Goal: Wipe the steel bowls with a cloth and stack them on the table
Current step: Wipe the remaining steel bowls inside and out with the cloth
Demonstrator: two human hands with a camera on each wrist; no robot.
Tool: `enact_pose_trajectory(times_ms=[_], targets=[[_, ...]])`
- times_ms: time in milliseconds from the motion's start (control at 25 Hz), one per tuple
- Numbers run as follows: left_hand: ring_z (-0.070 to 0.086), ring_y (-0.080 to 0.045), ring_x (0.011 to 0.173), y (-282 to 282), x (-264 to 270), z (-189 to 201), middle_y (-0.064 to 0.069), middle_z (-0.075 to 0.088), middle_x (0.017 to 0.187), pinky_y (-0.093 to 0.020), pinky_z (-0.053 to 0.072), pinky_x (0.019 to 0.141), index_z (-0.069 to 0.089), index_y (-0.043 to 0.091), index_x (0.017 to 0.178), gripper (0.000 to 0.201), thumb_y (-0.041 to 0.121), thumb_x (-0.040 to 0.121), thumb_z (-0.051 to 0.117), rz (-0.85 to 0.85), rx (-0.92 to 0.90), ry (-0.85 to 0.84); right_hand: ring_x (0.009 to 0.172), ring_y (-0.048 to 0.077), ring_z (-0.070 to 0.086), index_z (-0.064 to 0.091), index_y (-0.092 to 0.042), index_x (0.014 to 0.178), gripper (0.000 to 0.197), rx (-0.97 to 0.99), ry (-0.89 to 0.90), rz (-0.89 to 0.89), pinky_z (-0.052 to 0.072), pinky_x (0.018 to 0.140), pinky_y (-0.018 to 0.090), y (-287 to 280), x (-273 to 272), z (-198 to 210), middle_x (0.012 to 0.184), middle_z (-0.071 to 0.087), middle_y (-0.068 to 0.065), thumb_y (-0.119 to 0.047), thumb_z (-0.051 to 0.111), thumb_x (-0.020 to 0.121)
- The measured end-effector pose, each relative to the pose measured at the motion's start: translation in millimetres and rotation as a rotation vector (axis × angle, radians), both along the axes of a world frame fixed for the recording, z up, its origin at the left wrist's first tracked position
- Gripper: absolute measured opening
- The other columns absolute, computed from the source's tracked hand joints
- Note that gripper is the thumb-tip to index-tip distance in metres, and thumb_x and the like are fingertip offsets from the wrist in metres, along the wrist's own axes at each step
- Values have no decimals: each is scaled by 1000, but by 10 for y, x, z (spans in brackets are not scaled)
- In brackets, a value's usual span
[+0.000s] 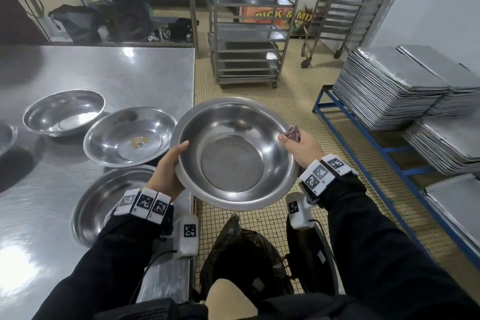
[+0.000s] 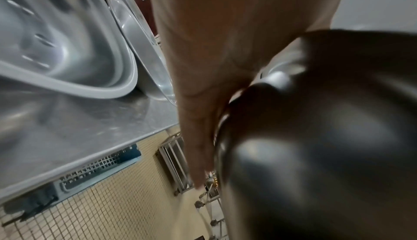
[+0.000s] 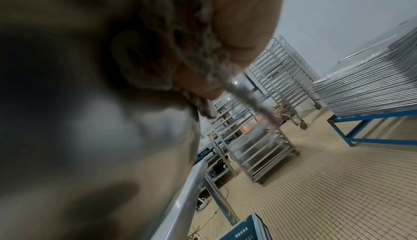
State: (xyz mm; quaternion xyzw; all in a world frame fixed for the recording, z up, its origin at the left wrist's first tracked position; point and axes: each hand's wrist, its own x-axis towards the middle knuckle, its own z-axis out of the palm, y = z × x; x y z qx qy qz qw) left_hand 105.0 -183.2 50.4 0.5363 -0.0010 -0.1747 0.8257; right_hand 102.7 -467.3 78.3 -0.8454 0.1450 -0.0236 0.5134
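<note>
I hold a large steel bowl [image 1: 233, 153] tilted toward me, out past the table's right edge over the tiled floor. My left hand [image 1: 168, 171] grips its left rim, thumb inside, fingers [image 2: 196, 137] under the dark outer wall [image 2: 327, 145]. My right hand [image 1: 298, 148] holds the right rim together with a bunched purplish cloth [image 1: 292, 132], which the right wrist view shows pressed between the fingers and the bowl's outside as a grey woven cloth [image 3: 180, 47]. Three more bowls sit on the steel table [image 1: 130, 73]: one far left [image 1: 63, 112], one with a sticker [image 1: 130, 136], one under my left forearm [image 1: 109, 200].
A fourth bowl's rim [image 1: 6, 135] shows at the left edge. Wheeled steel racks [image 1: 249, 34] stand ahead on the tiled floor. Stacks of metal trays [image 1: 389, 86] rest on a blue frame [image 1: 363, 138] at right. A dark bag [image 1: 241, 249] lies at my feet.
</note>
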Motion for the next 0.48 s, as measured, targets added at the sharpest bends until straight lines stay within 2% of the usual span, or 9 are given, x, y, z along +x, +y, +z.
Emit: enact_pose_trajectory(times_ms=[80, 160, 240, 320, 400, 480], targets=[[67, -27, 87, -1, -18, 14, -12, 72, 90, -38, 52, 80, 64, 2, 109, 33, 23, 96, 41, 60, 1, 50, 69, 13, 52, 53, -18, 76, 22, -20, 13, 26, 38, 60, 23, 29, -5, 36, 74, 56, -3, -35, 59, 90], [67, -26, 85, 0, -26, -2, -12, 72, 88, -39, 50, 83, 66, 2, 104, 30, 21, 96, 44, 138, 22, 82, 73, 15, 56, 57, -17, 84, 22, -3, 6, -14, 42, 62, 24, 82, -37, 10, 81, 60, -1, -38, 57, 91], [66, -26, 81, -50, -25, -14, -13, 70, 85, -38, 51, 79, 66, 1, 101, 30, 22, 96, 45, 214, 65, 99, 79, 18, 60, 58, -13, 98, 26, 68, -12, -96, 47, 66, 27, 167, -93, -68, 89, 63, 2, -38, 54, 92], [63, -25, 72, -143, -31, -42, -13, 66, 78, -39, 49, 71, 65, 3, 92, 30, 25, 95, 45, 273, 139, 105, 77, 16, 59, 56, -10, 103, 26, 160, -38, -203, 45, 62, 24, 295, -163, -154, 88, 61, 2, -35, 53, 94], [60, -28, 73, -250, -43, -101, -17, 63, 83, -41, 49, 73, 62, 1, 98, 38, 34, 87, 47, 284, 217, 107, 74, 12, 57, 53, -10, 104, 23, 244, -70, -319, 42, 59, 22, 445, -227, -221, 87, 59, -1, -31, 54, 94], [58, -30, 80, -313, -99, -137, -19, 60, 89, -43, 47, 77, 57, -4, 114, 62, 43, 75, 50, 245, 274, 117, 75, 9, 56, 53, -11, 103, 21, 291, -99, -413, 42, 60, 21, 552, -262, -264, 88, 58, -2, -28, 57, 92]])
